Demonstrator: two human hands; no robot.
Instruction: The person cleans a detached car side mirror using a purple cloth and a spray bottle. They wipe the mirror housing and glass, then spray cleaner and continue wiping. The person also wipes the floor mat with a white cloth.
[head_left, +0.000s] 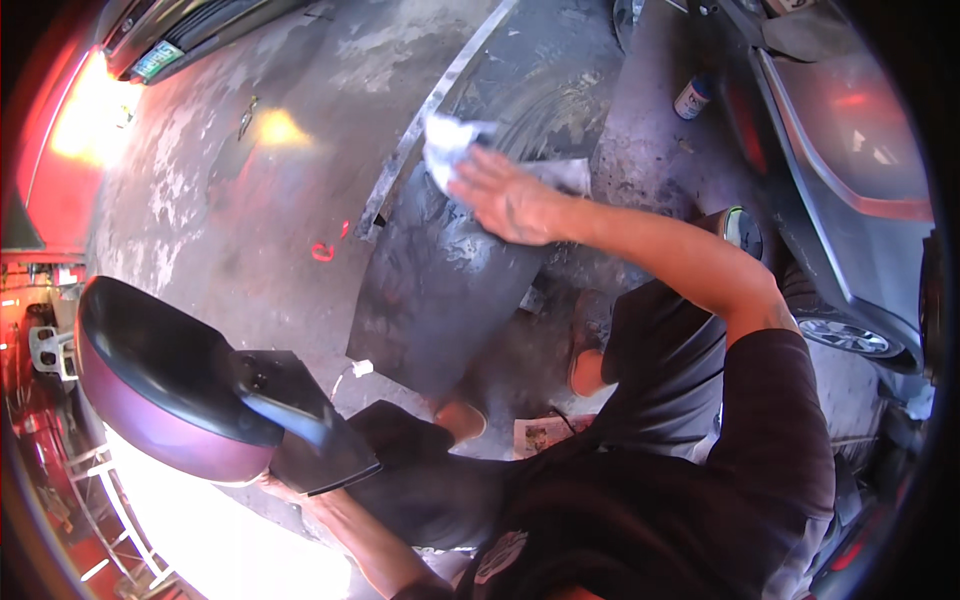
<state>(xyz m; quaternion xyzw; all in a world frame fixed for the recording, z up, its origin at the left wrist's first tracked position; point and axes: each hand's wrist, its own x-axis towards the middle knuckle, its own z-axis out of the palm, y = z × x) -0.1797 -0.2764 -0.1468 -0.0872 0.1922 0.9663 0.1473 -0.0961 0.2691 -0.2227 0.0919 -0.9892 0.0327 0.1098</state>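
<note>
My left hand (284,487) grips a car side mirror (180,385) from below, its fingers mostly hidden behind the housing. The mirror has a glossy purple cover, a black upper part and a flat black mounting base (320,450). My right arm stretches forward over my leg. At its end my right hand (515,205) is spread palm down, with a crumpled white cloth (445,150) at its fingertips, partly blurred. Whether the thumb pinches the cloth is hidden. Beneath lies a dark grey panel (440,300), dusty and streaked.
A spray can (692,98) stands at the far right beside a grey car (850,200). A red car body (60,170) is at the far left. Printed paper (548,435) lies by my feet, and a small white connector (362,368) sits near the panel's edge.
</note>
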